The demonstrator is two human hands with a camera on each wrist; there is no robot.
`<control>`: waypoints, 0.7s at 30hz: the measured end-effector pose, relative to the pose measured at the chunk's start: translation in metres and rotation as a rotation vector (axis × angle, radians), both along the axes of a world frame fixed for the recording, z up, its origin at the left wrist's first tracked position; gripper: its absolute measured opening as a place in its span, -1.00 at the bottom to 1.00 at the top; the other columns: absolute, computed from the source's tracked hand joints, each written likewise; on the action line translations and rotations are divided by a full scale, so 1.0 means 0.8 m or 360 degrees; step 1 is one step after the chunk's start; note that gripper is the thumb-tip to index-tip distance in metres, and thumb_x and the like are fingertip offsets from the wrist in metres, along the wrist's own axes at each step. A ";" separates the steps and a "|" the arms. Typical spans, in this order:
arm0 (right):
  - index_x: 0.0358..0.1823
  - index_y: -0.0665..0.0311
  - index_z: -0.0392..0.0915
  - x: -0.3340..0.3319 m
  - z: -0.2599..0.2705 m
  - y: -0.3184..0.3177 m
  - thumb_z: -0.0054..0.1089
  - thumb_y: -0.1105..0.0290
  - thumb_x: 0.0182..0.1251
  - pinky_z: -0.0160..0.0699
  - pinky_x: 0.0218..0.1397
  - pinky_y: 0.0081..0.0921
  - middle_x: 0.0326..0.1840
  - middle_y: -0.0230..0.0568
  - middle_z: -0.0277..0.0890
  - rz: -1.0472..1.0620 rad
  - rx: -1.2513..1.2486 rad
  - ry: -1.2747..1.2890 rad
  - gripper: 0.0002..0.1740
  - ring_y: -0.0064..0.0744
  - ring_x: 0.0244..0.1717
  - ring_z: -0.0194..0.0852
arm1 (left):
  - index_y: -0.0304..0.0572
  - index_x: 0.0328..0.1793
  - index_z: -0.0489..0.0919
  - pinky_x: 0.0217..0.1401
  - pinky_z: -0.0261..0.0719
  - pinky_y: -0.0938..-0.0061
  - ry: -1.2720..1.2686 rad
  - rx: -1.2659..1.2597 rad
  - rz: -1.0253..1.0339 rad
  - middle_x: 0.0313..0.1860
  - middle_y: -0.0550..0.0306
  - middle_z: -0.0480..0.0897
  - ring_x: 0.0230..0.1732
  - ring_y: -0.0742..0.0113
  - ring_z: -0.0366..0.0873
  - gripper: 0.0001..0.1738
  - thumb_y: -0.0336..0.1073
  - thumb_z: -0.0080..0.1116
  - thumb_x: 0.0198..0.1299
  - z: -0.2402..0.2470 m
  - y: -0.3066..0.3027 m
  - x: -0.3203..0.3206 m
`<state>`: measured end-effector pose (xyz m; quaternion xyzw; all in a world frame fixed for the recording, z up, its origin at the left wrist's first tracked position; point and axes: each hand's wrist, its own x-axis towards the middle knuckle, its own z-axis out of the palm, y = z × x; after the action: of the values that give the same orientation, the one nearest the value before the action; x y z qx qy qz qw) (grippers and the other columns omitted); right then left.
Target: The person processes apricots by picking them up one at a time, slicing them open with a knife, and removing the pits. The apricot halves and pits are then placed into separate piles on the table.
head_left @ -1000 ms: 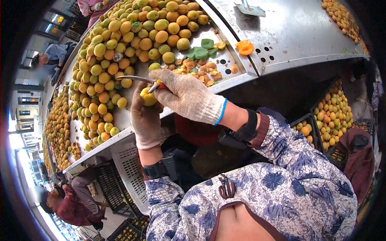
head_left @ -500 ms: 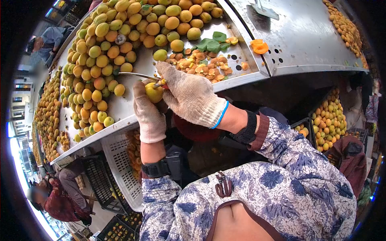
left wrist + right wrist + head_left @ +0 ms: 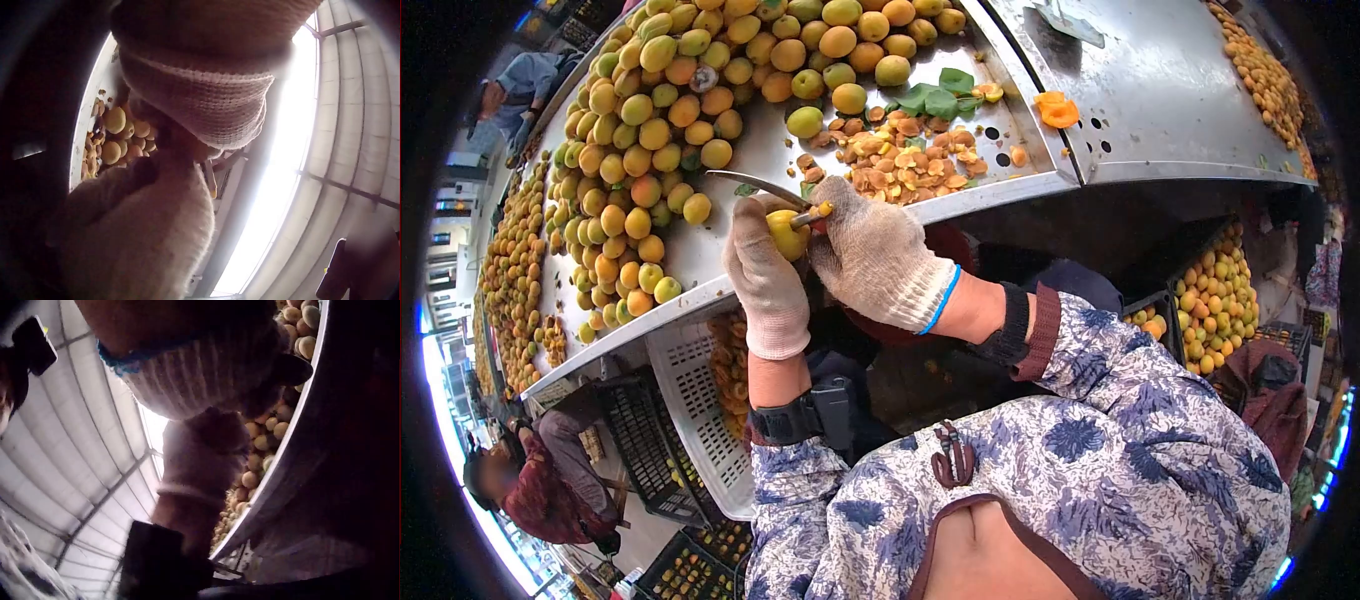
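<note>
In the head view my gloved left hand point(image 3: 769, 283) grips a yellow-green fruit point(image 3: 786, 236) at the table's front edge. My gloved right hand point(image 3: 878, 252) holds a curved knife point(image 3: 760, 183) by its handle, close against that fruit; the blade points left over the metal table point(image 3: 765, 150). How far the blade has entered the fruit cannot be told. Both gloves appear dark and close together in the left wrist view, the left glove point(image 3: 200, 94) above, and in the right wrist view, the right glove point(image 3: 194, 375) above. The fruit is hidden there.
Piled fruit point(image 3: 640, 165) covers the table's left part. Pits point(image 3: 910, 160), green leaves point(image 3: 940, 100) and opened orange fruit point(image 3: 1057, 110) lie on the right. A white basket point(image 3: 700, 400) stands below the edge, black crates point(image 3: 650, 450) beside it. A seated person point(image 3: 550, 480) is at lower left.
The head view has shifted, so the table appears farther up and left. Both hands stay together, the fruit still gripped; the knife has turned slightly, its blade now sloping down toward the right hand.
</note>
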<state>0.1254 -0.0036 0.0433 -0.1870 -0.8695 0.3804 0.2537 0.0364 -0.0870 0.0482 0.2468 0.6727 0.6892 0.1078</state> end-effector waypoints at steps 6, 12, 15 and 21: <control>-0.10 0.29 0.30 -0.004 0.022 0.023 0.12 0.38 0.18 0.44 -0.43 -0.19 -0.44 -0.02 0.43 0.0358 -0.0785 -0.0251 -0.70 -0.02 -0.46 0.46 | -0.16 -0.32 0.57 -0.56 0.24 0.69 -0.0446 -0.0172 -0.0216 -0.52 0.28 0.51 -0.57 0.56 0.37 -0.37 0.26 -0.20 0.37 0.007 -0.011 -0.018; -0.26 0.23 0.33 0.011 0.062 0.035 0.11 0.31 0.29 0.08 -0.85 -0.59 -0.68 -0.48 0.18 0.0583 -0.2035 -0.0473 -0.81 -0.66 -0.81 0.06 | -0.14 -0.32 0.54 -0.67 0.13 0.67 -0.1060 0.0233 -0.0179 -0.57 0.23 0.48 -0.67 0.52 0.30 -0.36 0.27 -0.25 0.38 0.006 -0.012 -0.033; -0.16 0.28 0.35 0.002 0.025 0.027 0.02 0.11 0.38 0.40 -0.57 -0.21 -0.56 -0.07 0.44 0.0403 -0.0949 -0.0302 -0.66 -0.14 -0.59 0.45 | -0.17 -0.20 0.56 -0.41 0.54 0.53 -0.1381 0.0706 -0.0957 -0.37 0.12 0.60 -0.44 0.34 0.55 -0.40 0.22 -0.22 0.39 -0.010 -0.024 -0.061; -0.09 0.24 0.36 0.007 0.023 0.010 0.02 0.02 0.40 0.48 -0.34 0.03 -0.44 0.13 0.52 0.0211 -0.0139 -0.0311 -0.60 0.21 -0.33 0.56 | -0.30 -0.17 0.55 -0.31 0.56 0.41 -0.1243 0.0505 0.0022 -0.38 0.01 0.59 -0.37 0.23 0.54 -0.31 0.27 -0.27 0.39 -0.001 0.002 -0.036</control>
<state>0.1314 0.0044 0.0618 -0.1761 -0.8831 0.4139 0.1336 0.0080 -0.0851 0.0474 -0.0239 0.4684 0.8267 0.3107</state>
